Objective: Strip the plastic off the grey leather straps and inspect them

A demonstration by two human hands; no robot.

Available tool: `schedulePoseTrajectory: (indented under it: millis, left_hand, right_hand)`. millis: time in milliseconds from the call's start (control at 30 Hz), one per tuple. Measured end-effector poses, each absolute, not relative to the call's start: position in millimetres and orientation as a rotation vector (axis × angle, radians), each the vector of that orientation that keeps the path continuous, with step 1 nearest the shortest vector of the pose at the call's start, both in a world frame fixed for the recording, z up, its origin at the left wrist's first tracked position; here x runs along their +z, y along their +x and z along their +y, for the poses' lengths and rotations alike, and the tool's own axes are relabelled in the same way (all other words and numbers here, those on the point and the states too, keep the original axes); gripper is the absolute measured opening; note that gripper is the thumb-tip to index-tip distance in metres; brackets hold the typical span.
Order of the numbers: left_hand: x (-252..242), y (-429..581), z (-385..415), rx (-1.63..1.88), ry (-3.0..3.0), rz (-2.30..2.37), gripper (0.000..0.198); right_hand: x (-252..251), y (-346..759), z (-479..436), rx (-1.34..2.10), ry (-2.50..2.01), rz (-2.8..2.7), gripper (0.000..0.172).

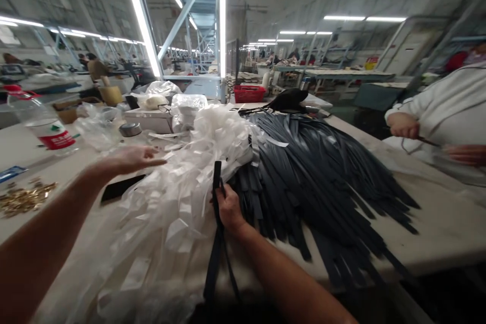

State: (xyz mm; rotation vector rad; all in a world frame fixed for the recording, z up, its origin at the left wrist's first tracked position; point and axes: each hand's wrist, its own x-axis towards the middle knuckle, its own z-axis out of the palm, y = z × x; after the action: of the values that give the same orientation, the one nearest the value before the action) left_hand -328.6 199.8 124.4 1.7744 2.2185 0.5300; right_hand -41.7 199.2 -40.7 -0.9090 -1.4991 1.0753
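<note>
- Head view, from where I stand: right hand (229, 207), fingers clenched on a dark strap (214, 258); its short upper end pokes up above the grip, its longer part hangs toward the near edge of the desk (436, 212)
- Left hand (131, 159): blurred, held out over the left side of the white strips (182, 187); fingers extended, released, nothing seen in them; whether they touch the strips, cannot tell
- White strips: loose, tangled heap in front of the person, spilling down toward the near side
- Dark strips (304, 172): thick spread to the right of the white heap, roughly aligned, ends fanned toward the near right
- Progress, my judgement: one strap in hand, mid-handling; large pile lying by, so plenty appears to remain if those are untreated; whether they are finished or waiting, cannot tell; no separate finished stack that I can make out
- Gold-coloured pieces (26, 197): small scattered pile at far left, apart from both hands
- Beyond the heaps: red basket (248, 93); at right, a co-worker's white sleeve (417, 96), hands apart from this work
</note>
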Motion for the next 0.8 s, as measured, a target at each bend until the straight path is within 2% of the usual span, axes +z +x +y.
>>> schedulePoseTrajectory:
  millis: [200, 267, 333, 400, 467, 667, 733, 800]
  left_hand:
    - [-6.4, -316.2, 71.7, 0.461, 2.058, 2.278, 0.102]
    - [-34.7, -289.6, 45.9, 0.455, 1.996, 2.304, 0.114]
    - [-44.8, -259.8, 36.2, 0.408, 1.979, 2.302, 0.114]
    - [-41.7, -237.0, 44.3, 0.388, 1.967, 2.282, 0.104]
    - [-32.6, -226.0, 65.6, 0.394, 1.93, 2.311, 0.086]
    - [-6.9, -224.7, 150.9, 0.411, 1.872, 2.232, 0.034]
    - [2.7, -221.4, 174.4, 0.462, 1.876, 2.192, 0.029]
    - [13.3, -216.4, 189.2, 0.542, 1.88, 2.148, 0.033]
  right_hand:
    - [-33.4, -38.5, 192.5, 1.107, -0.916, -1.441, 0.036]
    - [-30.9, -34.7, 185.7, 1.159, -0.919, -1.395, 0.044]
    - [-26.7, -28.1, 177.2, 1.221, -0.92, -1.347, 0.053]
    - [-19.9, -18.0, 168.5, 1.275, -0.919, -1.318, 0.06]
    - [-10.1, -4.1, 159.8, 1.315, -0.919, -1.314, 0.061]
    - [18.9, 51.6, 132.3, 1.371, -0.914, -1.304, 0.051]
    - [22.9, 69.2, 124.1, 1.393, -0.895, -1.312, 0.048]
    - [25.9, 82.1, 115.2, 1.481, -0.839, -1.354, 0.045]
